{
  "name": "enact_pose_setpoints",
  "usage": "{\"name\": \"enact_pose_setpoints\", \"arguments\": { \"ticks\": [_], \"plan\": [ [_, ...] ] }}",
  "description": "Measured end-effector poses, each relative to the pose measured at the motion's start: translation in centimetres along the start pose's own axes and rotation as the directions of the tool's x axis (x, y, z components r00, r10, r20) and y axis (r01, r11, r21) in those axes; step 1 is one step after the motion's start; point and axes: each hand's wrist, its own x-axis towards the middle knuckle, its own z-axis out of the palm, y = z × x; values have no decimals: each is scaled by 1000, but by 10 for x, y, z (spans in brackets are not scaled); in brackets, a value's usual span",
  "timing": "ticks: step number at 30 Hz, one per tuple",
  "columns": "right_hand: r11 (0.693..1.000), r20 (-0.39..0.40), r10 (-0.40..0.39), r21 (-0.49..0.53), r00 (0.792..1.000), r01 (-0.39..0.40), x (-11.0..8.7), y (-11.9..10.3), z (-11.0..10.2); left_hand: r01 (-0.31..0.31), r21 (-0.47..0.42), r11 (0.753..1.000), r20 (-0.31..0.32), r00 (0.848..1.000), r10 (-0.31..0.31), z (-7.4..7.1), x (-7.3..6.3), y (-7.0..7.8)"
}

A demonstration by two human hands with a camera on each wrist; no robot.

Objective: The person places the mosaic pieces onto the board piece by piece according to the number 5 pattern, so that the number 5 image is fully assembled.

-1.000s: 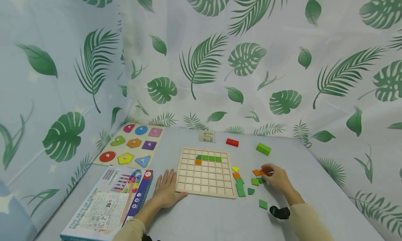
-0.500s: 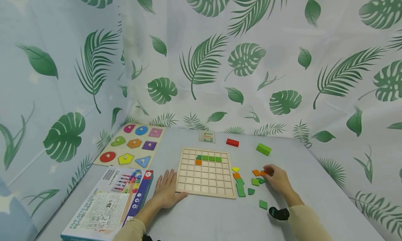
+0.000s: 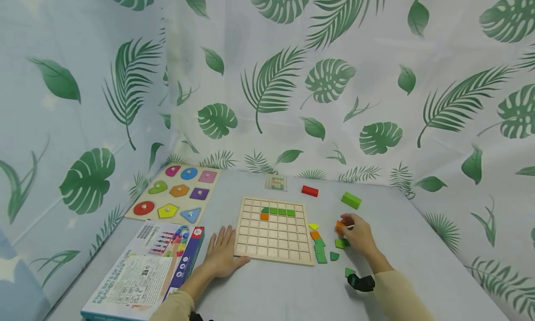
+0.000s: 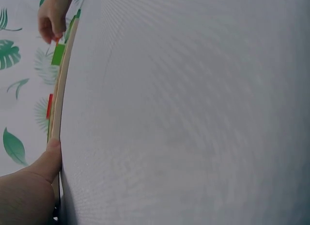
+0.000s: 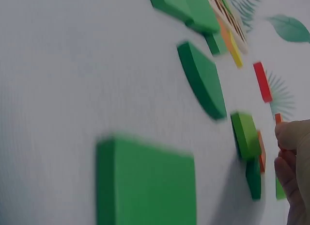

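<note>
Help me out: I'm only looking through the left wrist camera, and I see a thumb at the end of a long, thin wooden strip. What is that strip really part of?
Observer: From the head view, it is the edge of a wooden board divided into square cells.
Visitor: Oh! Is anything sitting in those cells?
Observer: Five pieces: four green pieces in a row, and one orange square just on the near side of the row's left end.
Visitor: And the orange bit in the right hand, is it the only orange one over there?
Observer: No. The right wrist view shows another orange piece just beyond a light-green piece, close to the hand.
</note>
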Motion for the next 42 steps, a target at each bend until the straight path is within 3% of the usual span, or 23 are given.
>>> {"name": "enact_pose_setpoints", "arguments": {
  "ticks": [13,17,24,42],
  "plan": [
    [997,57,-1,80,998,-4,10,-41,40,-4,-18,1000,-3,1000,3,-2,-1,1],
    [991,63,-42,131,997,33,12,-50,52,-6,-23,1000,-4,1000,6,-1,-1,0],
    [965,63,-188,195,980,173,13,-70,69,-2,-30,1000,-6,1000,2,-1,-2,1],
    [948,155,-256,235,954,216,21,-118,112,-6,-19,1000,-13,1000,6,7,5,-8]
  ]
}}
